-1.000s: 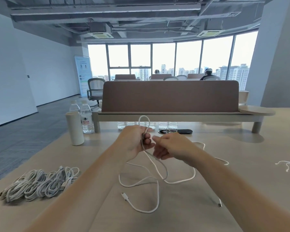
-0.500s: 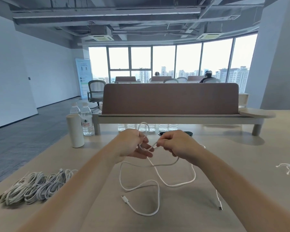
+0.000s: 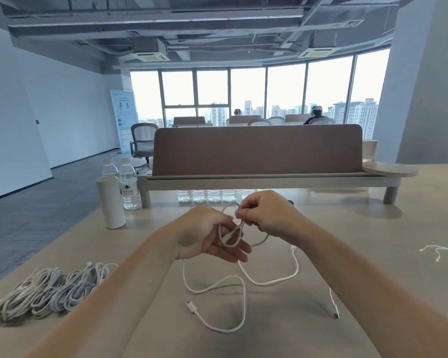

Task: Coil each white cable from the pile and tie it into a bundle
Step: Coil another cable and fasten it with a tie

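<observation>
Early coiling: your left hand (image 3: 212, 236), fingers straight, carries one loop of the thin white cable (image 3: 244, 306); your right hand (image 3: 265, 215) pinches it. Next: feed in the slack, loops even.

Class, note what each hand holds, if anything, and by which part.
The right hand pinches the white cable at the top of a loop; that loop lies across the straight fingers of the left hand.

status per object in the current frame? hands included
white cable: one small loop made, rest slack on table, both plugs loose
left hand: palm up, fingers straight, loop draped across them
right hand: pinches white cable at loop's top
cable pile: heaped on table, untouched
water bottles: upright, capped
white cylinder: upright
</observation>
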Tool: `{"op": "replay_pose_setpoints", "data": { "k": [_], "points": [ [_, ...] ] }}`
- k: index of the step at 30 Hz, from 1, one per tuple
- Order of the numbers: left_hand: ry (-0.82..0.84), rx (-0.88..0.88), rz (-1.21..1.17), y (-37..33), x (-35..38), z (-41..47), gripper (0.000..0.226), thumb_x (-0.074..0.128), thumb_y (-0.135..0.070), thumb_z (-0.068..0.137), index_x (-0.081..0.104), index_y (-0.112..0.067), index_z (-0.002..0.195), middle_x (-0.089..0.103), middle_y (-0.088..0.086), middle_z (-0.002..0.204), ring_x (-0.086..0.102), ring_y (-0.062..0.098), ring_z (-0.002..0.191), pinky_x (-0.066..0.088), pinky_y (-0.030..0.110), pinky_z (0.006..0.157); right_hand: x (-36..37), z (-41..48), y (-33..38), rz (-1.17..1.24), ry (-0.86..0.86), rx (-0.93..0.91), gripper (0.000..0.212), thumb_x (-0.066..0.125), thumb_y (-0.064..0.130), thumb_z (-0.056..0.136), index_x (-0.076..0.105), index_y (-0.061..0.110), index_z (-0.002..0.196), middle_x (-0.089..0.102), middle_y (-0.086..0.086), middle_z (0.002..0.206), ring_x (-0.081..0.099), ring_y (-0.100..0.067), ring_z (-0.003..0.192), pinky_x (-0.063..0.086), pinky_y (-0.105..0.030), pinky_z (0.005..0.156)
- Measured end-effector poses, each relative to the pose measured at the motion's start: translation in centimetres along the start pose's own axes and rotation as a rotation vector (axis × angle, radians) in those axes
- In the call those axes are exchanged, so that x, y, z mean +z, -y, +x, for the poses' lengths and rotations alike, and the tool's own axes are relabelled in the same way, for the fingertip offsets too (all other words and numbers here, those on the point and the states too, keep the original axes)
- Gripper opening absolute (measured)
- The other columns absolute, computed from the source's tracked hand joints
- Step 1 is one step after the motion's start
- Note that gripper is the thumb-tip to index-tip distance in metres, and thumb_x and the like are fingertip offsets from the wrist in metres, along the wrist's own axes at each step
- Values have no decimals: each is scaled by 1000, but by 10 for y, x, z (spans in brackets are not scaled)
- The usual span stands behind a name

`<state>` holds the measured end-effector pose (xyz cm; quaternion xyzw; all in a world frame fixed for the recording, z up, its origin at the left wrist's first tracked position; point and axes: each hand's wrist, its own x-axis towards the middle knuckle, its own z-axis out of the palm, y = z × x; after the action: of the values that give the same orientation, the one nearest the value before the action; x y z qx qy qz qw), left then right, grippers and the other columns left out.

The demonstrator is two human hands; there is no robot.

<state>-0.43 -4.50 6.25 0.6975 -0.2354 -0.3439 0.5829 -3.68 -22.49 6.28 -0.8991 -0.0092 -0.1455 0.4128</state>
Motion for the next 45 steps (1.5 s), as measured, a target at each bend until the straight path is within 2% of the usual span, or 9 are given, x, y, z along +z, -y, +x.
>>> {"op": "replay_pose_setpoints", "data": {
  "k": [6, 14, 19, 23, 28, 31, 37, 41, 45],
  "points": [
    [22, 20, -220, 6, 4, 7, 85, 22, -60, 104, 48, 17, 131, 62, 40, 118, 69, 47, 95, 58, 48, 86, 1, 1, 1, 32, 14, 22, 22, 71, 18, 89, 70, 20, 67, 62, 10, 55, 50, -2, 48, 44, -26, 59],
    [37, 27, -281, 7, 4, 9, 70, 26, -46, 106, 58, 13, 122, 66, 35, 111, 69, 44, 94, 55, 50, 92, 0, -1, -5, 155, 81, 24, 20, 69, 15, 90, 70, 14, 70, 59, 3, 58, 48, -14, 57, 42, -30, 56],
    [-68, 14, -208, 9, 8, 12, 64, 27, -49, 106, 63, 4, 114, 66, 22, 85, 56, 26, 61, 47, 31, 58, 1, -2, -5, 90, 62, -24, 15, 71, 17, 90, 68, 14, 76, 61, 5, 60, 50, -7, 52, 43, -26, 56],
    [-236, 50, -181, 6, 2, 15, 53, 35, -47, 105, 62, -2, 100, 59, 14, 70, 46, 21, 52, 33, 28, 52, -1, -9, -13, 294, 142, 62, 26, 78, 28, 87, 68, 9, 102, 63, -3, 67, 50, -14, 58, 43, -25, 55],
    [-246, 53, -195, 2, -13, 11, 58, 30, -48, 105, 61, 1, 101, 56, 12, 68, 41, 18, 50, 31, 23, 46, -13, -16, -29, 343, 423, 137, 8, 64, 9, 94, 67, 5, 89, 71, -12, 80, 66, -21, 76, 56, -28, 80],
    [-233, 73, -234, 0, -15, 9, 56, 28, -44, 106, 60, 1, 99, 54, 12, 66, 39, 19, 49, 30, 23, 45, -15, -18, -37, 397, 524, 144, 19, 58, 7, 97, 68, 7, 82, 71, -20, 88, 70, -33, 98, 52, -35, 98],
    [-186, 25, -104, 3, -11, 8, 55, 29, -50, 106, 58, -4, 109, 62, 12, 75, 51, 23, 59, 44, 29, 58, -14, -13, -31, 583, 190, 203, 25, 49, 16, 105, 61, 2, 88, 43, -5, 56, 47, -21, 50, 56, -37, 66],
    [-183, 38, -74, 1, -1, 9, 56, 30, -48, 108, 61, -3, 108, 66, 15, 80, 55, 25, 63, 48, 33, 64, -2, -8, -18, 547, -9, 234, 25, 49, 17, 104, 55, 7, 82, 34, 1, 49, 24, -14, 44, 23, -23, 44],
    [-236, 32, -36, 4, 5, 15, 56, 28, -47, 108, 62, -2, 103, 67, 16, 76, 53, 25, 60, 39, 30, 57, 9, -5, -2, 469, -132, 270, 27, 50, 15, 101, 47, 10, 74, 40, -1, 48, 28, -14, 40, 20, -21, 40]
  ]
}}
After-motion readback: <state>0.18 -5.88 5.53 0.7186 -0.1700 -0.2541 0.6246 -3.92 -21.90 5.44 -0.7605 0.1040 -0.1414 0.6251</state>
